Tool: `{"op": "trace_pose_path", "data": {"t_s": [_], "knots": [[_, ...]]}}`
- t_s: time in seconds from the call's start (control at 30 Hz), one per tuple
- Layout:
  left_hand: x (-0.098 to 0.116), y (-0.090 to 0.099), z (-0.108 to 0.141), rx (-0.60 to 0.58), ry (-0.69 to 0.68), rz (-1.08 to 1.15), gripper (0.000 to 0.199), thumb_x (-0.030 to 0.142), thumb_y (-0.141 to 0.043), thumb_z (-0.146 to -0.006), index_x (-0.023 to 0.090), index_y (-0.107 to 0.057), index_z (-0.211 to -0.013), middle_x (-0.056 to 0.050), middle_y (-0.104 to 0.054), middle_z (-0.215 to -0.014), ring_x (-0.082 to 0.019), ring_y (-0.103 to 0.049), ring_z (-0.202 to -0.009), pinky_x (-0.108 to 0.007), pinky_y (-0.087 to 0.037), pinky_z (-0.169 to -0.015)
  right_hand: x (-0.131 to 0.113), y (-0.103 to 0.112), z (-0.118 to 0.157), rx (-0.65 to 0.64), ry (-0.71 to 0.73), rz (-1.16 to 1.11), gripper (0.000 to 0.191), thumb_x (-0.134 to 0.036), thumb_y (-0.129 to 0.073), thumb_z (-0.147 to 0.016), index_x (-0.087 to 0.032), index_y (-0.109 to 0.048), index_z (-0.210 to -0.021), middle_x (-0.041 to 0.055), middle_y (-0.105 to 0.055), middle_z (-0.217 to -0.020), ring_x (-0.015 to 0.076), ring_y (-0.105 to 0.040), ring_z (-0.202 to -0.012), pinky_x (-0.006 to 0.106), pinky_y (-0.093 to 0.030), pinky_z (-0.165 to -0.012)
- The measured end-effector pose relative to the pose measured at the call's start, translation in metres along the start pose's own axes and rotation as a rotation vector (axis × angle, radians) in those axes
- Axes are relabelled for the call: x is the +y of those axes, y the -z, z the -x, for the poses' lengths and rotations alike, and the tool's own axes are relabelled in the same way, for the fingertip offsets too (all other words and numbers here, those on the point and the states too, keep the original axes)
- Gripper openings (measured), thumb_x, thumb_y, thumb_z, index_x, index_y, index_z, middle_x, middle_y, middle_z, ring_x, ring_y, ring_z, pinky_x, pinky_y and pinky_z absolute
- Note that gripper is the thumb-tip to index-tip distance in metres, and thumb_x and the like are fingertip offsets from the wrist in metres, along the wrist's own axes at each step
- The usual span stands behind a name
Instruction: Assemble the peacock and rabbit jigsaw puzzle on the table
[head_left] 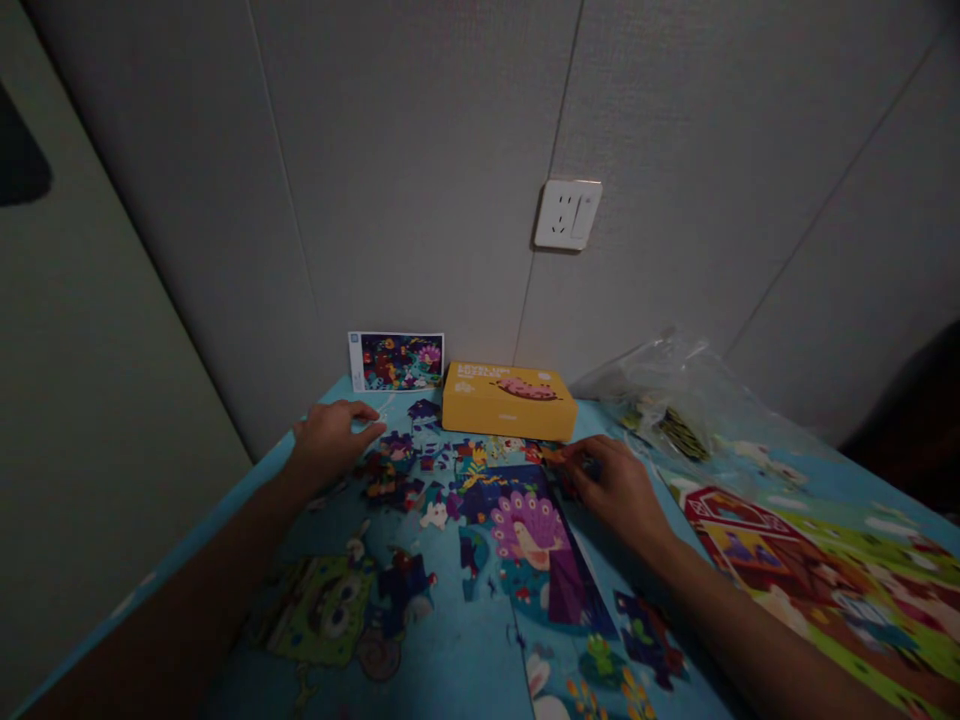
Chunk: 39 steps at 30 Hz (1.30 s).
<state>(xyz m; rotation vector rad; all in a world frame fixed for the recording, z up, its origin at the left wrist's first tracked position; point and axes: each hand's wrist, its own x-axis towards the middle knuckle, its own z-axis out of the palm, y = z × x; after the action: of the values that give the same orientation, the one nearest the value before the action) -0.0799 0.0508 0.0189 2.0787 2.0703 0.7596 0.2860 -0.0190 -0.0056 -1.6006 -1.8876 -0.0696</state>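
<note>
My left hand (334, 437) hovers by the left side of the loose puzzle pieces (386, 475), its thumb and forefinger apart and nothing between them. At the right, my right hand (615, 485) pinches a small puzzle piece with orange on it (553, 456), just in front of the yellow box. Between the hands lies a partly joined puzzle (531, 535) with a pink peacock on dark blue. A joined dark cluster (406, 585) sits left of it, and another dark cluster (649, 635) lies near my right forearm.
A yellow puzzle box (508, 402) stands against the wall, beside a small reference picture (401, 362) propped up. To the right are a clear plastic bag (675, 420) with pieces inside and a farm-scene puzzle (817, 580). The blue tablecloth (457, 655) has printed cartoon figures.
</note>
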Motion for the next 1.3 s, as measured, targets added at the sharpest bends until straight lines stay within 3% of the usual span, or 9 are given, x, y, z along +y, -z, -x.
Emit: {"op": "trace_pose_path", "data": {"t_s": [0.13, 0.27, 0.4, 0.53, 0.7, 0.8, 0.97, 1.13, 1.3], "knots": [[-0.002, 0.007, 0.009, -0.167, -0.162, -0.209, 0.063, 0.065, -0.064, -0.067, 0.026, -0.067, -0.116, -0.014, -0.061, -0.127, -0.041, -0.046, -0.121, -0.055, -0.039, -0.095, -0.002, 0.002, -0.001, -0.031, -0.016, -0.011, 0.018, -0.023, -0.053, -0.081, -0.017, -0.070, -0.085, 0.0085, -0.070, -0.087, 0.0234, -0.061, -0.084, 0.035, -0.044, -0.079], [-0.003, 0.003, 0.015, -0.301, -0.235, -0.184, 0.051, 0.055, -0.064, -0.074, 0.026, -0.067, -0.116, -0.012, -0.060, -0.125, -0.036, -0.050, -0.118, -0.049, -0.041, -0.094, -0.005, 0.002, 0.000, -0.040, -0.041, -0.021, 0.020, -0.026, -0.053, -0.081, -0.018, -0.070, -0.085, 0.0093, -0.070, -0.088, 0.0241, -0.061, -0.083, 0.036, -0.045, -0.078], [-0.004, 0.001, 0.012, -0.289, -0.241, -0.149, 0.036, 0.044, -0.059, -0.082, 0.026, -0.069, -0.112, -0.009, -0.064, -0.120, -0.028, -0.056, -0.112, -0.038, -0.043, -0.093, -0.004, 0.001, 0.000, -0.041, -0.049, -0.019, 0.021, -0.027, -0.053, -0.080, -0.017, -0.071, -0.085, 0.0096, -0.071, -0.088, 0.0249, -0.062, -0.083, 0.037, -0.045, -0.078], [-0.003, 0.001, 0.011, -0.277, -0.245, -0.148, 0.031, 0.044, -0.055, -0.085, 0.025, -0.071, -0.104, -0.007, -0.067, -0.112, -0.025, -0.058, -0.109, -0.034, -0.043, -0.092, -0.002, -0.001, -0.001, -0.052, -0.052, -0.026, 0.021, -0.027, -0.053, -0.081, -0.018, -0.071, -0.086, 0.0091, -0.072, -0.091, 0.0248, -0.063, -0.086, 0.036, -0.045, -0.079], [0.002, 0.000, 0.015, -0.300, -0.279, -0.192, 0.054, 0.061, -0.063, -0.074, 0.021, -0.067, -0.110, -0.012, -0.062, -0.118, -0.030, -0.057, -0.110, -0.038, -0.044, -0.088, -0.002, -0.001, 0.000, -0.062, -0.057, -0.022, 0.021, -0.027, -0.053, -0.081, -0.017, -0.071, -0.087, 0.0094, -0.072, -0.092, 0.0251, -0.063, -0.087, 0.036, -0.045, -0.080], [0.013, 0.011, 0.024, -0.301, -0.251, -0.235, 0.063, 0.067, -0.066, -0.066, 0.019, -0.065, -0.107, -0.014, -0.062, -0.112, -0.032, -0.058, -0.103, -0.039, -0.045, -0.082, -0.003, -0.001, 0.001, -0.052, -0.056, -0.007, 0.020, -0.026, -0.053, -0.081, -0.018, -0.070, -0.086, 0.0095, -0.071, -0.090, 0.0245, -0.063, -0.085, 0.035, -0.045, -0.079], [0.035, 0.036, 0.050, -0.635, -0.250, -0.250, 0.052, 0.069, -0.063, -0.064, 0.019, -0.067, -0.079, -0.007, -0.068, -0.080, -0.026, -0.064, -0.074, -0.032, -0.044, -0.064, -0.007, 0.000, 0.000, -0.057, -0.026, -0.003, 0.019, -0.022, -0.051, -0.081, -0.019, -0.070, -0.085, 0.0097, -0.071, -0.089, 0.0259, -0.062, -0.086, 0.037, -0.045, -0.078], [0.040, 0.033, 0.065, -0.648, -0.214, -0.260, 0.059, 0.064, -0.072, -0.053, 0.021, -0.070, -0.093, -0.010, -0.069, -0.087, -0.031, -0.065, -0.078, -0.035, -0.047, -0.065, -0.024, 0.008, 0.004, -0.078, 0.125, -0.049, 0.014, -0.022, -0.054, -0.084, -0.019, -0.067, -0.086, 0.0096, -0.067, -0.091, 0.0250, -0.060, -0.088, 0.039, -0.045, -0.080], [0.040, 0.034, 0.064, -0.695, -0.205, -0.269, 0.046, 0.059, -0.069, -0.061, 0.021, -0.071, -0.086, -0.006, -0.066, -0.073, -0.027, -0.063, -0.069, -0.036, -0.047, -0.068, -0.047, 0.014, 0.015, -0.346, 0.447, -0.195, 0.016, -0.026, -0.058, -0.087, -0.018, -0.067, -0.098, 0.0088, -0.063, -0.098, 0.0227, -0.057, -0.095, 0.038, -0.046, -0.086]]}}
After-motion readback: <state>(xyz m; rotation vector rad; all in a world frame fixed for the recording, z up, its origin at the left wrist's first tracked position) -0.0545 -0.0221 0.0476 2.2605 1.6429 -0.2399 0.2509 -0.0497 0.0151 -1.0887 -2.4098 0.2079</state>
